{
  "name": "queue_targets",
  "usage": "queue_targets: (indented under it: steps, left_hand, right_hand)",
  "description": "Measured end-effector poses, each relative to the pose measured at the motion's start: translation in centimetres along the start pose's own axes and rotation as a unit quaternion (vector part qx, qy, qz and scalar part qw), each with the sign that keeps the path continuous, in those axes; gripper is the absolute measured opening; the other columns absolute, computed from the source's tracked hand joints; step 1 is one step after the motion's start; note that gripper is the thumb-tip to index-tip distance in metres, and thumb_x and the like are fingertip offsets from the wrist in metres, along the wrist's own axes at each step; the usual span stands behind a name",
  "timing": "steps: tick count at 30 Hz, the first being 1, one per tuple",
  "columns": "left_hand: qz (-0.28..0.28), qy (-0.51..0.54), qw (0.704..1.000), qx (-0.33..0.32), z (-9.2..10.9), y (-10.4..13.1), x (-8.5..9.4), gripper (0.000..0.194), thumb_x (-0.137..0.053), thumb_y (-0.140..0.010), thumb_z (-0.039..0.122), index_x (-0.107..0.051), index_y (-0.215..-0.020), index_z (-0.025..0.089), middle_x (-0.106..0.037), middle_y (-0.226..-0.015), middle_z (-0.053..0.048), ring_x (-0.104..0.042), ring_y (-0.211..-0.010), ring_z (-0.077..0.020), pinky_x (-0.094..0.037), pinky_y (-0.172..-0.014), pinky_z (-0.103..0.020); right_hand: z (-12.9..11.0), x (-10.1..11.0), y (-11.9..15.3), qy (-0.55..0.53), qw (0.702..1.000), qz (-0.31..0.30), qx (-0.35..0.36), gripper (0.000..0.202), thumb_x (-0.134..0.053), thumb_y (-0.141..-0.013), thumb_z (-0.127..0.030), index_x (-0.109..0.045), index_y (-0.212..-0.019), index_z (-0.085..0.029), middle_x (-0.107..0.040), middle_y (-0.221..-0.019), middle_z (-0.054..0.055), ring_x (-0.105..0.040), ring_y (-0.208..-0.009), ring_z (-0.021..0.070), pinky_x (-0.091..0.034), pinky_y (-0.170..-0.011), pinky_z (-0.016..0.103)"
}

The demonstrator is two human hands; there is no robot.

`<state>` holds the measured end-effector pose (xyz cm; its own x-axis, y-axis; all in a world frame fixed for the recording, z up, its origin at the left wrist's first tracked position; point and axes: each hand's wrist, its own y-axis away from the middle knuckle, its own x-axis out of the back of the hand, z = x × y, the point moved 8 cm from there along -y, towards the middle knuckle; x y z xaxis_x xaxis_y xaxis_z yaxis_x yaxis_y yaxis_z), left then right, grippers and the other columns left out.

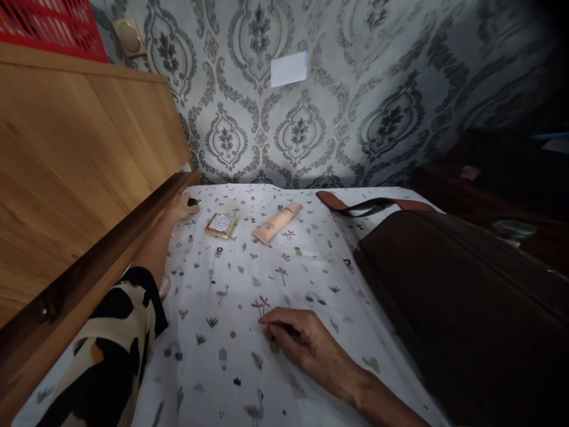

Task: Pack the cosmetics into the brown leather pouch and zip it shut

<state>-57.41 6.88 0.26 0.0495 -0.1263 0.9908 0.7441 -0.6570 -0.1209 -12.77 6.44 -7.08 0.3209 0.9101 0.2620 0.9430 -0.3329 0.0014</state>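
Glittery compact (221, 225): shut, just right of the left hand (179, 207).
Peach tube (277, 223): beyond the right hand (309, 341), contents hidden.
Brown bag (462, 284): bulky, right of the right hand.
Left hand: at a small dark item (192, 202); gripped or not, I cannot tell.
Right hand: loosely curled, narrow gap, over printed sheet (200, 308).

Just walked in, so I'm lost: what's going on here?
The person's left hand is at a small dark item on the patterned sheet, far left, grip unclear. The right hand, fingers curled, is over the sheet, holding nothing visible. A glittery square case and a peach tube lie on the sheet, left of a brown bag.
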Motion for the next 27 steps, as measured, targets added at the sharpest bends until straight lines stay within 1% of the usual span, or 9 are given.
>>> queue_targets:
  steps: [2, 5, 9, 12, 14, 17, 20, 23, 27]
  left_hand:
    - [-0.015, -0.019, 1.000, 0.003, 0.3, 0.8, 0.3, 0.058, -0.061, -0.086, 0.063, -0.063, -0.128, 0.023, -0.068, -0.131, -0.015, -0.065, -0.121, -0.0347, -0.052, -0.095, -0.039]
    - [-0.030, -0.047, 0.998, 0.020, 1.0, 2.0, 0.9, 0.072, -0.057, -0.082, 0.077, -0.065, -0.126, 0.020, -0.067, -0.135, -0.020, -0.063, -0.126, -0.0412, -0.051, -0.099, -0.046]
    - [-0.043, -0.061, 0.996, 0.049, 1.8, 3.1, 1.5, 0.077, -0.049, -0.085, 0.080, -0.070, -0.120, 0.015, -0.066, -0.137, -0.025, -0.060, -0.129, -0.0452, -0.048, -0.103, -0.052]
    - [-0.049, -0.048, 0.996, 0.058, 2.0, 3.7, 1.7, 0.071, -0.050, -0.088, 0.074, -0.068, -0.122, 0.015, -0.065, -0.138, -0.025, -0.060, -0.130, -0.0450, -0.051, -0.099, -0.051]
    - [-0.056, -0.027, 0.997, 0.050, 2.0, 4.1, 1.6, 0.062, -0.056, -0.088, 0.068, -0.067, -0.122, 0.017, -0.068, -0.134, -0.023, -0.064, -0.125, -0.0422, -0.054, -0.094, -0.046]
    - [-0.083, 0.024, 0.996, 0.030, 1.7, 4.9, 1.2, 0.047, -0.064, -0.087, 0.054, -0.064, -0.121, 0.023, -0.074, -0.120, -0.014, -0.074, -0.101, -0.0319, -0.058, -0.075, -0.035]
    - [-0.107, 0.078, 0.991, 0.008, 1.3, 6.0, 0.8, 0.041, -0.068, -0.083, 0.038, -0.062, -0.122, 0.027, -0.075, -0.114, -0.006, -0.074, -0.087, -0.0214, -0.056, -0.062, -0.024]
    - [-0.110, 0.115, 0.987, -0.015, 1.1, 7.1, 0.4, 0.047, -0.071, -0.075, 0.028, -0.063, -0.121, 0.027, -0.073, -0.116, -0.004, -0.072, -0.089, -0.0190, -0.055, -0.061, -0.021]
    - [-0.094, 0.132, 0.986, -0.045, 1.5, 8.5, 0.0, 0.045, -0.071, -0.073, 0.026, -0.068, -0.118, 0.025, -0.074, -0.114, -0.003, -0.071, -0.094, -0.0204, -0.058, -0.069, -0.024]
  right_hand:
    - [-0.1, 0.0, 0.0, 0.004, 1.000, 0.000, 0.000, 0.030, -0.050, -0.095, -0.035, -0.073, -0.103, -0.017, -0.072, -0.085, 0.006, -0.066, -0.073, 0.0146, -0.050, -0.067, 0.024]
    - [-0.2, 0.0, 0.0, 0.005, 1.000, -0.002, 0.003, 0.029, -0.051, -0.094, -0.034, -0.073, -0.103, -0.017, -0.072, -0.086, 0.006, -0.066, -0.074, 0.0145, -0.050, -0.067, 0.024]
    - [-0.4, -0.1, 0.0, 0.002, 1.000, -0.003, 0.014, 0.028, -0.051, -0.094, -0.034, -0.072, -0.102, -0.017, -0.071, -0.085, 0.005, -0.065, -0.073, 0.0143, -0.050, -0.067, 0.024]
    - [-0.5, -0.1, 0.0, 0.000, 1.000, -0.005, 0.018, 0.027, -0.052, -0.094, -0.034, -0.072, -0.101, -0.018, -0.070, -0.084, 0.005, -0.066, -0.074, 0.0144, -0.050, -0.067, 0.025]
    - [-0.5, -0.1, -0.1, -0.001, 1.000, -0.007, 0.022, 0.026, -0.052, -0.093, -0.033, -0.072, -0.101, -0.018, -0.070, -0.084, 0.005, -0.065, -0.074, 0.0144, -0.049, -0.067, 0.025]
    - [-0.6, 0.0, -0.1, 0.000, 1.000, -0.003, 0.026, 0.025, -0.052, -0.093, -0.031, -0.072, -0.100, -0.018, -0.071, -0.083, 0.004, -0.065, -0.073, 0.0145, -0.048, -0.066, 0.025]
    - [-0.5, 0.0, -0.2, 0.000, 1.000, -0.005, 0.023, 0.025, -0.053, -0.092, -0.030, -0.072, -0.101, -0.018, -0.071, -0.083, 0.004, -0.064, -0.073, 0.0145, -0.048, -0.067, 0.025]
    - [-0.6, -0.1, -0.2, -0.003, 1.000, -0.008, 0.029, 0.024, -0.054, -0.092, -0.029, -0.072, -0.101, -0.017, -0.072, -0.084, 0.005, -0.065, -0.074, 0.0151, -0.048, -0.067, 0.026]
    - [-0.8, -0.1, -0.2, -0.003, 0.999, -0.005, 0.046, 0.024, -0.054, -0.092, -0.029, -0.072, -0.101, -0.017, -0.072, -0.083, 0.005, -0.066, -0.074, 0.0153, -0.048, -0.067, 0.026]
